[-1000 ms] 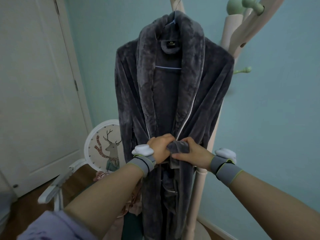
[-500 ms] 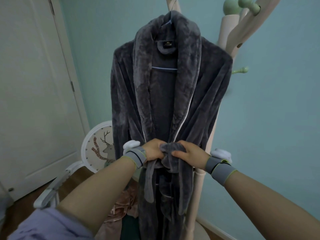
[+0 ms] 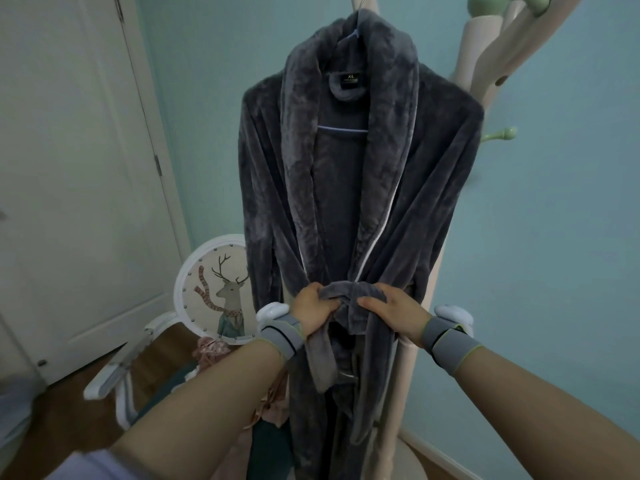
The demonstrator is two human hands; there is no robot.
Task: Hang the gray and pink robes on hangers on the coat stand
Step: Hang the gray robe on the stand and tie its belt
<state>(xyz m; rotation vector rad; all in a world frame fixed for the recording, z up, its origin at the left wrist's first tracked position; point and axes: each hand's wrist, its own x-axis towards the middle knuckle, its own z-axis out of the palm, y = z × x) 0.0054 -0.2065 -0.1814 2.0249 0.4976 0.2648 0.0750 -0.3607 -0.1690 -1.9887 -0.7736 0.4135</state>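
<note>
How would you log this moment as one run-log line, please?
gray robe: hung on coat stand | left hand, right hand: gripping belt | pink robe: on chair

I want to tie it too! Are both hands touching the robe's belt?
Touching. The head view shows the left hand and right hand gripping the gray belt at the robe's waist.

Open air left of gray robe point(image 3: 346, 202); chair point(image 3: 207, 289) blocks lower left, coat stand point(image 3: 485, 81) crowds right.

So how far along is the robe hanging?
Done: the gray robe hangs on a hanger on the coat stand. In hand: left hand and right hand grip its belt. Left: the pink robe, bunched on the chair.
</note>
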